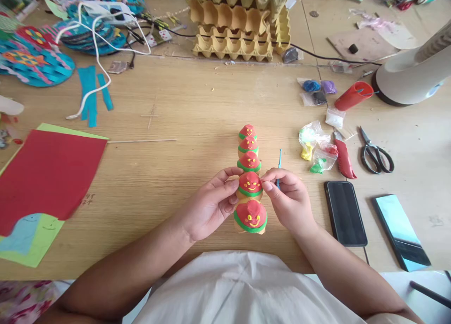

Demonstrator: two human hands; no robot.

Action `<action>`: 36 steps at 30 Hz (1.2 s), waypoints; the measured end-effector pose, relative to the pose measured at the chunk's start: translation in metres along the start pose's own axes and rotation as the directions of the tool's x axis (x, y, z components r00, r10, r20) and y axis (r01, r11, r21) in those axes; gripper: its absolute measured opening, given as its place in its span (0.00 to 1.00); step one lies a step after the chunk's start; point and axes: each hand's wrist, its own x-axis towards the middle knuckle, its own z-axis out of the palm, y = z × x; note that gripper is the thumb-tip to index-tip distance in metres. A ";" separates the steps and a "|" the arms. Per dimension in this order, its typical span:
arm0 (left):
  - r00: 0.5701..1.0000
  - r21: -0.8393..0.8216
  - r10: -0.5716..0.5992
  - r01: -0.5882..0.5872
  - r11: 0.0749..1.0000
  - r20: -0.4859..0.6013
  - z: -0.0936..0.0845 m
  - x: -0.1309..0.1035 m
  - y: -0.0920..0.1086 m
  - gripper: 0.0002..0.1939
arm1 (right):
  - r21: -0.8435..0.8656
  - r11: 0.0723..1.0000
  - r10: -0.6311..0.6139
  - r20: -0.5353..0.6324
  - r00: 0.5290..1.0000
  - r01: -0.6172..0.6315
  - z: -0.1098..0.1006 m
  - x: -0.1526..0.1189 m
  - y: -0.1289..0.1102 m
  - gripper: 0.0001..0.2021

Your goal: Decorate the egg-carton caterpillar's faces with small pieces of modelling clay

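A row of several red, green-rimmed bumps with yellow smiling faces, an egg-carton strip (251, 216), stands on the table in front of me. My left hand (214, 202) holds the strip's left side by the second bump from the near end, thumb and fingers against it. On the right side of the same bump, my right hand (289, 197) has its thumb and index finger pinched together at the edge. Whether a small piece of clay is between those fingertips is too small to tell. A thin blue tool (280, 158) lies just beyond my right hand.
Clay bags (322, 159), a red cutter (344, 157), scissors (377, 157) and two phones (346, 213) lie to the right. Egg cartons (232, 44) are stacked at the back. Red paper (52, 173) lies left, near a thin stick (141, 140). A white lamp base (405, 80) stands back right.
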 end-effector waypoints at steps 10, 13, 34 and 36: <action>1.000 -0.007 -0.010 0.010 1.000 -0.004 -0.001 0.001 -0.003 0.16 | 0.194 0.973 0.128 0.016 0.992 -0.129 0.003 0.002 -0.002 0.07; 1.000 -0.006 -0.009 0.009 1.000 -0.001 -0.002 0.002 -0.003 0.15 | 0.233 0.957 0.170 0.031 0.985 -0.172 0.004 0.003 -0.004 0.09; 1.000 0.001 -0.010 0.010 1.000 -0.010 -0.001 0.001 -0.003 0.15 | 0.232 0.957 0.169 0.047 0.985 -0.175 0.006 0.003 -0.004 0.08; 1.000 0.003 -0.008 0.008 1.000 -0.012 -0.001 0.001 -0.003 0.16 | 0.215 0.960 0.172 0.046 0.984 -0.178 0.006 0.002 -0.004 0.08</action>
